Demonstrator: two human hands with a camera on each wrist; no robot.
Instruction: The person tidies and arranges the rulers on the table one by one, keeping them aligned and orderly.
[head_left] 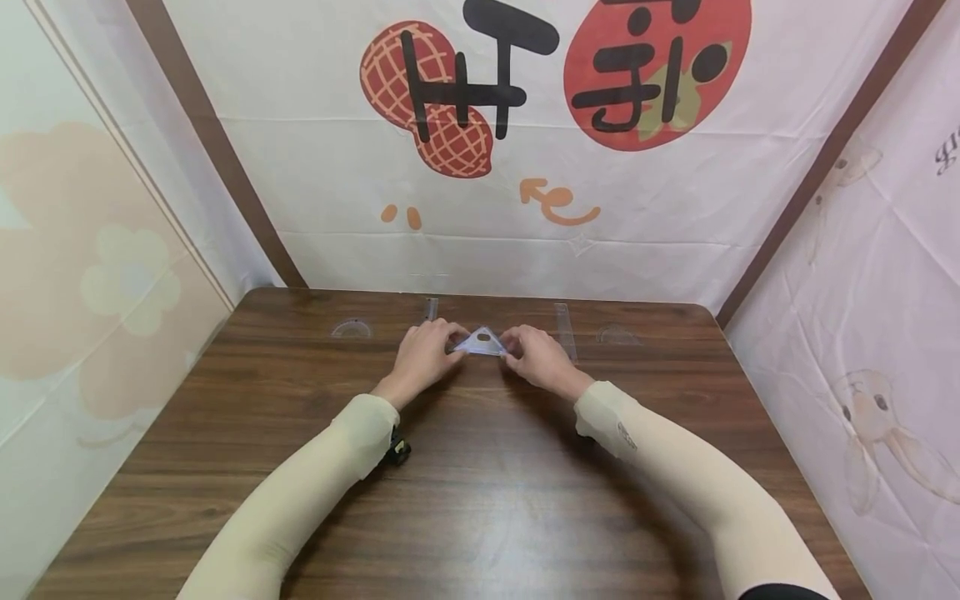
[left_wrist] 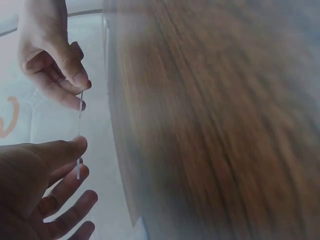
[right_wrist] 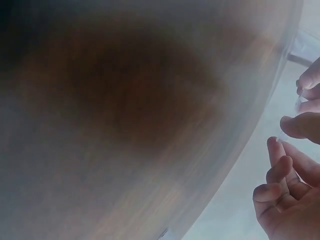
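A clear triangular set square (head_left: 489,344) with an oval cut-out is held between both hands, near the far side of the table. My left hand (head_left: 427,353) pinches its left corner between thumb and fingers. At the opposite corner, my right hand (head_left: 542,357) pinches it likewise. In the left wrist view the set square (left_wrist: 80,117) appears edge-on as a thin line, apart from the tabletop. Both hands also show in the right wrist view, where the set square is mostly hidden by fingers (right_wrist: 295,126).
Along the table's (head_left: 465,500) far side lie a clear protractor (head_left: 351,329) at left, a short ruler (head_left: 431,308) behind my left hand, another clear ruler (head_left: 564,327) by my right hand, and a faint protractor (head_left: 618,336) at right. Printed curtains (head_left: 480,258) enclose the table.
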